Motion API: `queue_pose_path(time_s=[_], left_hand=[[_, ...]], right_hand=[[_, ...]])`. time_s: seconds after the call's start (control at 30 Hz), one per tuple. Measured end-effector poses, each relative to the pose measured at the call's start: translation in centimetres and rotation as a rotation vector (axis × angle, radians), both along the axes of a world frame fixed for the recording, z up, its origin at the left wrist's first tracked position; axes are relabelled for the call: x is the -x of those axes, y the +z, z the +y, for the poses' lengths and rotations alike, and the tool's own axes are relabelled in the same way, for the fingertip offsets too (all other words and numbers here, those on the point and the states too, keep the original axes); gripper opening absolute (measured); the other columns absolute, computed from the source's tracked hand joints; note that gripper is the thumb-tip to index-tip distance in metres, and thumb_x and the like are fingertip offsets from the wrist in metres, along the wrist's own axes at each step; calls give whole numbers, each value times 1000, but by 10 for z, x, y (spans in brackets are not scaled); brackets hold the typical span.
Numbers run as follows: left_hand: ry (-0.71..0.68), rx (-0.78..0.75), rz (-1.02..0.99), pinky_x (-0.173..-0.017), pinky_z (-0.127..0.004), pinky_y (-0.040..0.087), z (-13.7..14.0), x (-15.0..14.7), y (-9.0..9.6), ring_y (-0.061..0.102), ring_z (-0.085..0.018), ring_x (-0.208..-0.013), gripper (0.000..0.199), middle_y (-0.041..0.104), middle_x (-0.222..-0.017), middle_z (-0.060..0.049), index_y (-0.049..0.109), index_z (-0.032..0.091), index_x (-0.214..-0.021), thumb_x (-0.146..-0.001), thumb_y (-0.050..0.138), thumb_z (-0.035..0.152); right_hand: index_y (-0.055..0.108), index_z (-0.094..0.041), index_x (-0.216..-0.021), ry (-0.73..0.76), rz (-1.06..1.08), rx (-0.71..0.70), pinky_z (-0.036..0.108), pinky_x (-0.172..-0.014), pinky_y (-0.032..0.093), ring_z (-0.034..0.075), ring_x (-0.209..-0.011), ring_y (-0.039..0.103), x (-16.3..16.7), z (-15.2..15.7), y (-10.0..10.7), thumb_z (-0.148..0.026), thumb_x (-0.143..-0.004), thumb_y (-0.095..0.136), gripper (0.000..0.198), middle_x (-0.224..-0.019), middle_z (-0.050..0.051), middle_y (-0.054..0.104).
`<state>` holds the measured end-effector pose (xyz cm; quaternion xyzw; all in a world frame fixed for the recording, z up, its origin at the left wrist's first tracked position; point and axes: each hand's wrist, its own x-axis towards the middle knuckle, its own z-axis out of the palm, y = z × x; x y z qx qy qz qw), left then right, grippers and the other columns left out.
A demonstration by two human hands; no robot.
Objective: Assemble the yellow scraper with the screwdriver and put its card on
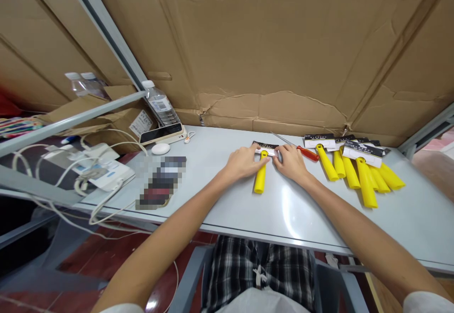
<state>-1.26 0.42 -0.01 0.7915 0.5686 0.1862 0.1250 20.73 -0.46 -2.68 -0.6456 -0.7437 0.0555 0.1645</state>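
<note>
A yellow tube-shaped handle (260,179) lies on the white table in front of me, its narrow holed end against a black-and-white card (266,146). My left hand (245,162) is closed on the card's left side, its thumb reaching across the top of the yellow handle. At the card's right side my right hand (291,162) is also closed, fingers curled and pressed to it. Parts of the card are hidden under my fingers. Just beyond my right hand lies a screwdriver with a red handle (308,153), its shaft pointing back left.
Several carded yellow handles (366,185) lie in an overlapping group on the right. To the left are a blurred phone (161,183), a white round object (161,149), a power strip (166,135), a water bottle (161,104) and tangled white cables (85,180). Cardboard (283,43) walls the back.
</note>
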Motion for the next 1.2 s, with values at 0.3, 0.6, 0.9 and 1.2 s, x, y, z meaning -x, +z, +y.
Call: queue_pose_path(time_s=[0.3, 0.6, 0.9, 1.2], left_hand=[[-61, 305, -383, -77, -37, 59, -1, 12, 17, 78, -25, -83, 48, 82, -89, -3, 68, 23, -131, -84, 77, 30], [-297, 791, -946, -70, -35, 63, 11, 30, 32, 77, -20, -72, 53, 83, -102, -15, 51, 14, -143, -95, 70, 25], [-272, 761, -896, -68, -37, 67, 12, 19, 7, 77, -21, -74, 63, 77, -99, -12, 60, 16, -142, -92, 84, 46], [-180, 575, -951, -60, -26, 60, 3, 1, 10, 70, -14, -67, 28, 76, -91, -8, 73, 12, -110, -93, 79, 33]], right_hand=[[42, -21, -165, 129, 448, -161, 36, -131, 42, 18, -154, 43, -11, 11, 0, -55, -95, 61, 80, -165, 13, 40], [34, -28, -161, 147, 1221, 111, 26, -99, 61, 11, -115, 67, -9, 14, 17, -59, -67, 90, 114, -153, 14, 53], [46, -22, -159, 239, 1218, 319, 26, -95, 62, 12, -107, 70, -9, 12, 17, -51, -64, 92, 110, -131, 12, 68], [45, -25, -164, 135, 1170, 268, 21, -84, 60, 11, -109, 69, -4, 9, 18, -65, -77, 82, 102, -145, 14, 60]])
